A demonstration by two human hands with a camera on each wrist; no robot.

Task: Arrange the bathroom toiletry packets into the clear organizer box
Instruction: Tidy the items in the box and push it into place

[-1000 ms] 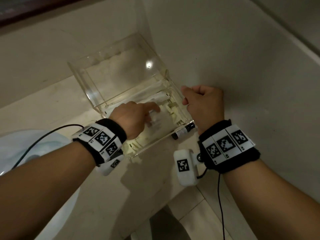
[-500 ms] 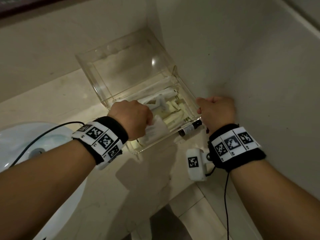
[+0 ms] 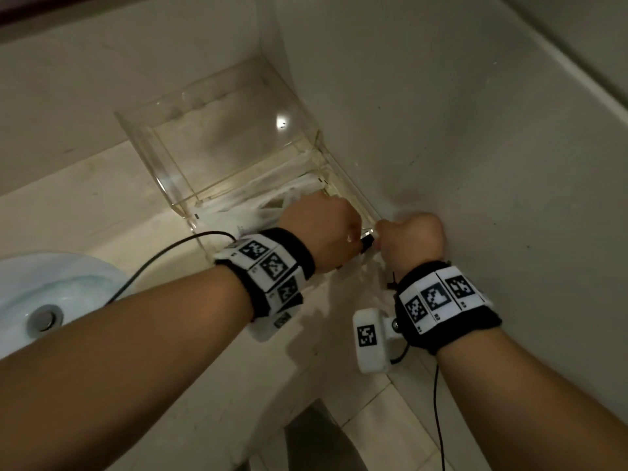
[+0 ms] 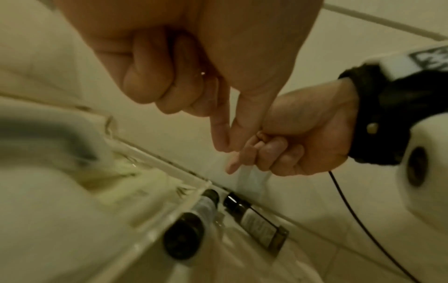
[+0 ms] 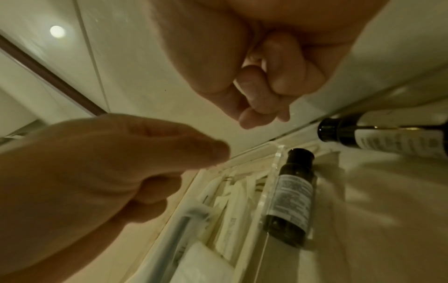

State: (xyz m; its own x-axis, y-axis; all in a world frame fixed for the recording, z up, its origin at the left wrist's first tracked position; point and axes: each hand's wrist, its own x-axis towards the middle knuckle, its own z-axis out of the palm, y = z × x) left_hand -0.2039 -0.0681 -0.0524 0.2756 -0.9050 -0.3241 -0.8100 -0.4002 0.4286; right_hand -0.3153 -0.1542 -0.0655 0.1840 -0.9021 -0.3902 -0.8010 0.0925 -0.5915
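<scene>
The clear organizer box (image 3: 190, 171) stands in the counter's corner with its lid tilted back. White toiletry packets (image 3: 251, 207) (image 5: 232, 203) lie inside. My left hand (image 3: 323, 229) hovers over the box's front right corner, its thumb and forefinger (image 4: 224, 134) pressed together on a thin clear packet (image 4: 251, 178). My right hand (image 3: 411, 239) is a fist beside the wall and grips the same strip (image 4: 281, 151). A dark bottle (image 5: 290, 193) (image 4: 191, 220) lies along the outside of the box's wall. A second one (image 5: 387, 137) (image 4: 254, 220) lies by the tiled wall.
A white basin (image 3: 51, 294) with its drain sits at the left edge of the counter (image 3: 102, 198). Tiled walls (image 3: 475, 147) close in behind and to the right. The counter's front edge drops to a tiled floor (image 3: 373, 430). Sensor cables trail from both wrists.
My left hand has come out of the box's middle and moved right to its front corner, where it meets my right hand. The right hand stays a fist near the wall.
</scene>
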